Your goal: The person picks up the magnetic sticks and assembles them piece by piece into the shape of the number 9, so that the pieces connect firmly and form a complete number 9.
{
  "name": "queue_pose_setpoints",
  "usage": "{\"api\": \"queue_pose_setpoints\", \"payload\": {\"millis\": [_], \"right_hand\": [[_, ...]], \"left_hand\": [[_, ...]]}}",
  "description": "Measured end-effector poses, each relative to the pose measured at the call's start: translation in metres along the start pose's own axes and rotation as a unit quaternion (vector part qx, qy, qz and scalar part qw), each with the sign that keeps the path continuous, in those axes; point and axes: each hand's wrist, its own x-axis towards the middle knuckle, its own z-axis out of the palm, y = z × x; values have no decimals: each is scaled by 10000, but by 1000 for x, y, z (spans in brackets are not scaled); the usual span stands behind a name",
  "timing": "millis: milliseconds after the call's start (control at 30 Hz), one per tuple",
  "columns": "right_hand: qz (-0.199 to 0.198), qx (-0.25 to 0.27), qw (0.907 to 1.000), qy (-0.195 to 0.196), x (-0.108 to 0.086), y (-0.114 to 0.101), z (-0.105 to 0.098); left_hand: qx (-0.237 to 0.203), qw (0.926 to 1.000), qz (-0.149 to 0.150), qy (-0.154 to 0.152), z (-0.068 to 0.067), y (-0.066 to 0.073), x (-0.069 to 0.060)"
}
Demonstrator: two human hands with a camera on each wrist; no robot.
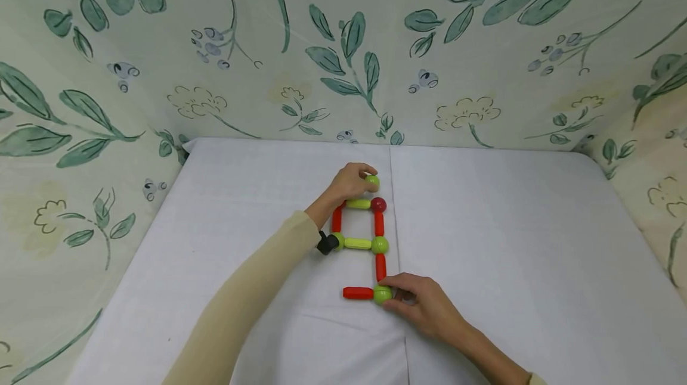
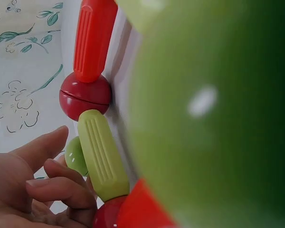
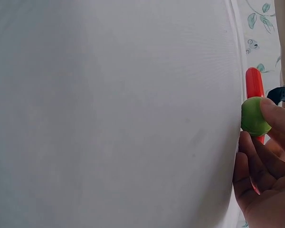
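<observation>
On the white cloth lies a flat figure of toy rods and balls. Its upper part is a square, with a red ball, yellow-green rod and red rods. At the far end my left hand pinches a loose green ball, just beyond the top rod; in the left wrist view that rod partly covers the ball. My right hand pinches the green ball at the lower corner, where a red rod points left; the right wrist view shows thumb and fingers around this ball.
The figure rests on a table with a white cloth, creased near the middle. Floral fabric stands behind the table and at its sides. A small black device sits at my left wrist, over the figure's left corner.
</observation>
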Motion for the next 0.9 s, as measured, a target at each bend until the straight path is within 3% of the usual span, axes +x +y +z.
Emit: {"api": "queue_pose_setpoints", "payload": {"millis": [667,900], "right_hand": [[21,-65,10000,-14,0,1,0],[33,-42,10000,-27,0,1,0]], "left_hand": [[57,9999,-163,-6,-3,-5,4],[-206,9998,-14,64,-7,-8,0]]}}
